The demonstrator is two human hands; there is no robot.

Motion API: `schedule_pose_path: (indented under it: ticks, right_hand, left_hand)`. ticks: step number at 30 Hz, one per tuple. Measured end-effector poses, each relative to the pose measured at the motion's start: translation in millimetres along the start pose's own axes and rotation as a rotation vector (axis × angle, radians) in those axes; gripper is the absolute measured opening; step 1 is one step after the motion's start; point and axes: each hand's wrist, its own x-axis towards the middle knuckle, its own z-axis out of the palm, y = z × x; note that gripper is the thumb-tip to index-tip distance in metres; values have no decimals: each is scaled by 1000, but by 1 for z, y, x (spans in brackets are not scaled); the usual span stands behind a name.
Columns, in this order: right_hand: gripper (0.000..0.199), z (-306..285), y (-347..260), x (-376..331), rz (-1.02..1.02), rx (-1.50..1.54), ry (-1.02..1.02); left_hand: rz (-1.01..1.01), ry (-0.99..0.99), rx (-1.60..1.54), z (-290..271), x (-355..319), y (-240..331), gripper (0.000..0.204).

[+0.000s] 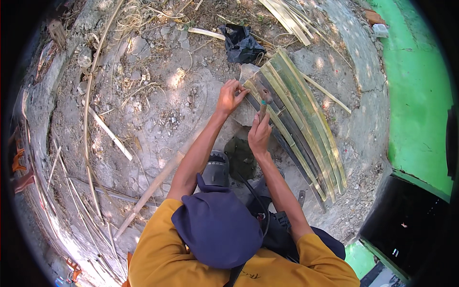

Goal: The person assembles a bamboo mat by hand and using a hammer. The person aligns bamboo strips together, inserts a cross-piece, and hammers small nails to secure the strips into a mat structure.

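Note:
A panel of long split bamboo strips (313,124), yellow-green and dark, lies slanting on the ground in front of me, its far end beside a pale stone block (245,115). My right hand (259,135) is closed around the handle of a hammer (266,98), whose head is over the panel near its far left corner. Just left of it, my left hand (230,97) pinches at the panel's left edge. Whatever sits between those fingertips is too small to make out.
A crumpled black plastic bag (241,44) lies beyond the panel. Loose bamboo strips (111,134) are scattered on the left, and more strips (287,19) lie at the far side. A bright green wall (416,91) runs along the right, with a dark panel (400,222) below it.

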Motion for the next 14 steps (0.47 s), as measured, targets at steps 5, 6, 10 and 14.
schedule_pose_path:
  ticks: [5, 6, 10, 14]
  right_hand:
    - [18, -1, 17, 3, 65, -139, -115]
    - [18, 0, 14, 1, 84, -112, -103]
    - [17, 0, 17, -3, 47, -93, -41]
    - [21, 1, 14, 0, 92, -102, -134]
  left_hand:
    - [35, 1, -29, 2, -1, 2, 21]
    - [18, -5, -27, -1, -2, 1, 20]
    - [8, -3, -1, 2, -2, 3, 20]
    - [16, -22, -14, 3, -4, -4, 20]
